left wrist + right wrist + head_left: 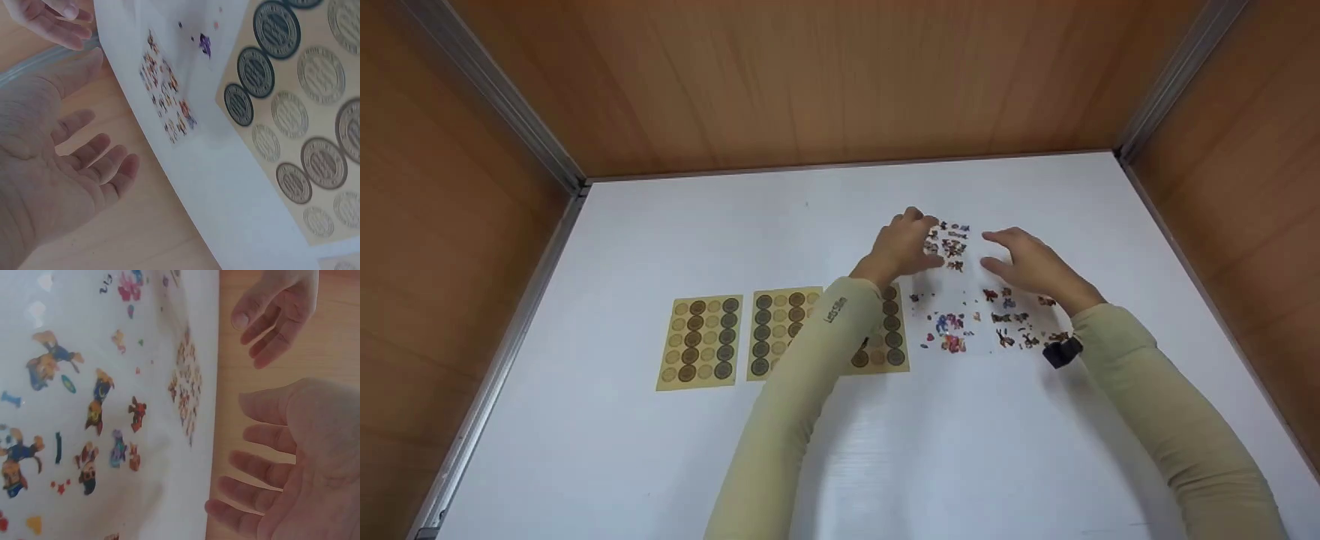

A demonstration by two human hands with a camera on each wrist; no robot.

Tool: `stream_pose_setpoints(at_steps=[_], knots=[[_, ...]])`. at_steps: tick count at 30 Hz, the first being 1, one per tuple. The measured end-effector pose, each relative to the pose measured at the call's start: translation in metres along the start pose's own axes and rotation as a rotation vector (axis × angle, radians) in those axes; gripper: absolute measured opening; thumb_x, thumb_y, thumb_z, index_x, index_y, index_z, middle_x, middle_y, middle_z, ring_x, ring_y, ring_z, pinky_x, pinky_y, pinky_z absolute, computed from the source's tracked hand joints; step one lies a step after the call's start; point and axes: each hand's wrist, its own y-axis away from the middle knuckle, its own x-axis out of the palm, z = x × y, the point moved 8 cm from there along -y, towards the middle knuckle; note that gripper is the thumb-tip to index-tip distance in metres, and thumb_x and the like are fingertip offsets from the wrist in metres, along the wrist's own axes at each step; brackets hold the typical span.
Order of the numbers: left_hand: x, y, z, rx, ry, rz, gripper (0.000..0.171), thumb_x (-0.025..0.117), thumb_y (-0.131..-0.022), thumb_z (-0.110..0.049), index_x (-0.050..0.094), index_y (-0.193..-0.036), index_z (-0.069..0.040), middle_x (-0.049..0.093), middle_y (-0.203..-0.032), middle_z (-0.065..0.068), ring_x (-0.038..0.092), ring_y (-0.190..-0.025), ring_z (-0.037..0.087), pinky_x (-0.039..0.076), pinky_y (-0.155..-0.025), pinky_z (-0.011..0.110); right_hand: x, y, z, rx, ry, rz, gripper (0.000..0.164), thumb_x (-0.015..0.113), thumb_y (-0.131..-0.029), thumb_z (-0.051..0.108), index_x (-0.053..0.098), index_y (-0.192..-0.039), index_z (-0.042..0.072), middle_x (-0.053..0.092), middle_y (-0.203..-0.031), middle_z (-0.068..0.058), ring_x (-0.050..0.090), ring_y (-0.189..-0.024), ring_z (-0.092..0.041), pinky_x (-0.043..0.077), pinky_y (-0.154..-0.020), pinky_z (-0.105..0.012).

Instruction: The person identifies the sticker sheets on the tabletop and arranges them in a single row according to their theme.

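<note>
My left hand [901, 244] hovers at the left side of a clear sheet of small cartoon stickers [954, 247], fingers loosely bent and holding nothing. On that sheet's other side, my right hand [1027, 262] has thumb and fingers spread apart, also without anything in them. The palms face each other across the sheet. In the right wrist view, the right hand [292, 467] shows relaxed, separated fingers above the table. Nearer me lie two more clear sticker sheets, one with pink and blue figures [951, 322], the other with cartoon dogs [95, 402].
Left of the clear sheets lie three tan sheets of round seal stickers: a left one [701, 341], a middle one [781, 322] and a right one [894, 337] partly behind my left sleeve. Wooden panels [840, 82] with metal edging enclose the white table [697, 232].
</note>
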Motion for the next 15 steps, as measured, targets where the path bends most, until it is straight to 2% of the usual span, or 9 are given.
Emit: stream_pose_setpoints(at_steps=[3,7,12,15], knots=[[0.001,-0.006,0.015,-0.045,0.012,0.005,0.072,0.072,-0.094,-0.043,0.044,-0.154,-0.016,0.036,-0.159,0.011,0.04,-0.143,0.029,0.036,-0.116,0.046,0.007,-0.015,0.003,0.003,-0.004,0.0,0.057,0.058,-0.104,0.023,0.04,-0.152,-0.003,0.039,-0.152,-0.029,0.036,-0.141,-0.047,0.029,-0.115,-0.062],[0.011,-0.012,0.033,-0.111,0.038,0.031,0.075,0.07,-0.095,-0.045,0.039,-0.157,-0.017,0.028,-0.164,0.011,0.029,-0.149,0.029,0.028,-0.12,0.048,0.02,-0.033,0.004,0.027,-0.016,0.001,0.058,0.056,-0.105,0.023,0.037,-0.154,-0.003,0.033,-0.156,-0.029,0.031,-0.144,-0.046,0.025,-0.118,-0.059],[0.028,-0.013,0.044,-0.154,0.052,0.085,0.082,0.068,-0.096,-0.046,0.029,-0.161,-0.015,0.021,-0.167,0.01,0.018,-0.154,0.027,0.021,-0.122,0.052,0.037,-0.044,0.002,0.079,-0.046,0.03,0.066,0.055,-0.106,0.032,0.03,-0.158,0.002,0.019,-0.164,-0.026,0.022,-0.148,-0.045,0.02,-0.12,-0.059],[0.036,-0.01,0.048,-0.181,0.097,0.129,0.086,0.067,-0.096,-0.049,0.023,-0.163,-0.017,0.015,-0.169,0.007,0.011,-0.155,0.025,0.014,-0.123,0.053,0.045,-0.046,0.0,0.097,-0.048,0.069,0.072,0.056,-0.104,0.037,0.025,-0.16,0.005,0.01,-0.167,-0.022,0.014,-0.151,-0.044,0.016,-0.121,-0.06]])
